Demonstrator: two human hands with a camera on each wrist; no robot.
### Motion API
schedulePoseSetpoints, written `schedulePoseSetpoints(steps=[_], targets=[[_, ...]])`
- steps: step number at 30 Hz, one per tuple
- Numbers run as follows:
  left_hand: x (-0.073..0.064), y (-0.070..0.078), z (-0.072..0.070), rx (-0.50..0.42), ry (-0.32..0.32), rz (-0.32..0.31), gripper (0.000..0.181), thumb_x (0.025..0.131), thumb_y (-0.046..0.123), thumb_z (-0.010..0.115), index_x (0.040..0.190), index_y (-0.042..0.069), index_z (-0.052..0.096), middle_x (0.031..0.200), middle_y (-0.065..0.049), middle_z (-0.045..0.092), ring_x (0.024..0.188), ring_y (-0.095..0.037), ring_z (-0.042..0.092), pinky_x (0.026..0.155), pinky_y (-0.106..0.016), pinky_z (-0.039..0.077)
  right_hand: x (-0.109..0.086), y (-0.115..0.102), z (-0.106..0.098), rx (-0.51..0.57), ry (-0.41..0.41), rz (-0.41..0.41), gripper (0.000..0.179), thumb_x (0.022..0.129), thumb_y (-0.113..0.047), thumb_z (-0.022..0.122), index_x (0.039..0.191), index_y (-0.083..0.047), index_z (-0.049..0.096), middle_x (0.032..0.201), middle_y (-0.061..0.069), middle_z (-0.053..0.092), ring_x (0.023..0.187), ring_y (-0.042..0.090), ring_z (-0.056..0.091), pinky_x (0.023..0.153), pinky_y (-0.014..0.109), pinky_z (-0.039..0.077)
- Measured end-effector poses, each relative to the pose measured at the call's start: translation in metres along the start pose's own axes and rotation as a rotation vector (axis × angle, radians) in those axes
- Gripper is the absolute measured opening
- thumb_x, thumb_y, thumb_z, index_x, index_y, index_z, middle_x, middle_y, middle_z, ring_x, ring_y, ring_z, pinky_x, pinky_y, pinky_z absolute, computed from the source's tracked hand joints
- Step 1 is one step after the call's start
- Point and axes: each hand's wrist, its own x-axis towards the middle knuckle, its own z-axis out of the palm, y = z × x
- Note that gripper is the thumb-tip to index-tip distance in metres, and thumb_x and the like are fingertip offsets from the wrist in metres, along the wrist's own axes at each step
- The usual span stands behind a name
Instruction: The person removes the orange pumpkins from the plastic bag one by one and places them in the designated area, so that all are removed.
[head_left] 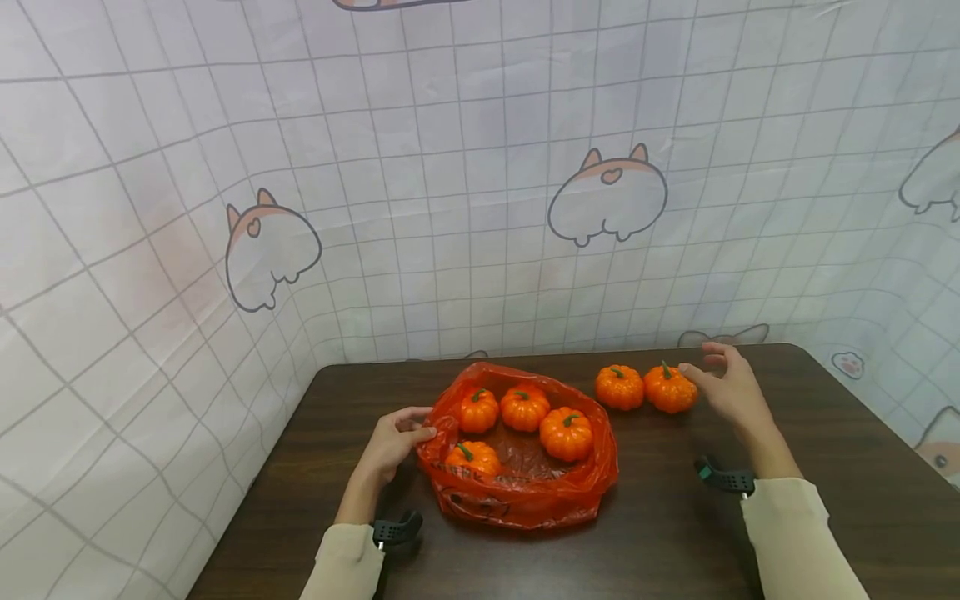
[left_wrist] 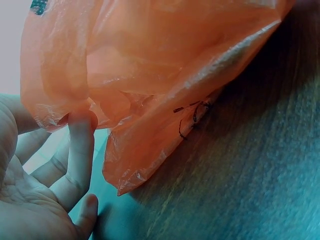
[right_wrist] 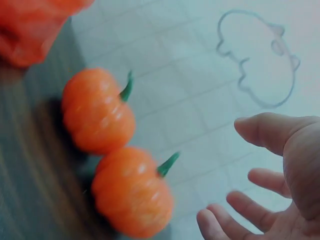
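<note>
Left hand [head_left: 392,440] at nine o'clock on the red plastic bag [head_left: 517,507], and it has the rim pinched between thumb and fingers! The bag sits on the dark wooden table [head_left: 652,508], mouth gaping upward, four little orange pumpkins inside: one at ten o'clock [head_left: 479,412], one at twelve [head_left: 525,408], one at three [head_left: 567,436], and one at eight [head_left: 474,457], partly covered by the near rim.

Over to two o'clock from the bag, out on the tabletop: the nearer loose pumpkin [head_left: 619,388] and the farther loose pumpkin [head_left: 670,390], side by side and seemingly touching, green stems up. And there's the right hand [head_left: 733,390], just off the farther one's three o'clock side, fingers spread and gently bent, palm holding nothing; the right wrist view shows a gap between thumb and fruit. Cream sleeves [head_left: 798,533] come in from five and seven o'clock, and a white gridded cloth [head_left: 465,283] with cartoon animal drawings hangs at twelve.
</note>
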Motion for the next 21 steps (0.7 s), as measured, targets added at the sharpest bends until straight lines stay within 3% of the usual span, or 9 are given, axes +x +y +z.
schedulePoseSetpoints(steps=[3,6,10,13,21], targets=[[-0.001,0.001,0.0,-0.002,0.0,-0.002,0.034,0.092,0.007,0.073,0.126,0.006,0.071,0.09,-0.009,0.068,0.079,-0.017,0.062,0.07,-0.03,0.052,-0.004,-0.014,-0.001,-0.015,-0.02,-0.059,0.077,0.102,-0.046,0.058,0.156,0.0,0.03,0.15,0.034,0.042,0.13,0.051,0.048,0.097,0.06,0.049],[-0.001,0.001,0.0,-0.004,0.003,-0.002,0.034,0.092,0.007,0.073,0.126,0.006,0.07,0.091,-0.009,0.069,0.079,-0.017,0.063,0.07,-0.03,0.053,-0.007,-0.028,0.001,-0.039,-0.071,-0.133,0.069,0.103,-0.045,0.058,0.153,-0.003,0.038,0.142,0.029,0.053,0.12,0.042,0.057,0.091,0.044,0.054],[-0.002,0.002,0.0,0.004,0.008,-0.001,0.034,0.092,0.007,0.073,0.126,0.006,0.07,0.091,-0.009,0.068,0.079,-0.017,0.063,0.071,-0.03,0.053,-0.01,-0.042,0.009,-0.053,-0.138,-0.223,0.057,0.103,-0.039,0.06,0.146,-0.004,0.048,0.131,0.021,0.061,0.107,0.026,0.061,0.085,0.028,0.053],[-0.002,0.002,0.001,0.005,0.01,-0.003,0.034,0.092,0.007,0.073,0.126,0.006,0.071,0.09,-0.009,0.068,0.079,-0.017,0.062,0.071,-0.03,0.052,-0.012,-0.049,0.017,-0.044,-0.168,-0.267,0.051,0.102,-0.036,0.063,0.142,-0.006,0.052,0.127,0.018,0.062,0.106,0.023,0.06,0.086,0.028,0.052],[-0.001,0.002,0.002,-0.011,0.008,-0.006,0.034,0.091,0.006,0.074,0.125,0.006,0.071,0.086,-0.007,0.067,0.076,-0.016,0.062,0.069,-0.03,0.053,-0.015,-0.062,0.04,0.001,-0.256,-0.363,0.042,0.102,-0.029,0.064,0.138,-0.008,0.054,0.127,0.018,0.065,0.112,0.03,0.062,0.094,0.043,0.05]])
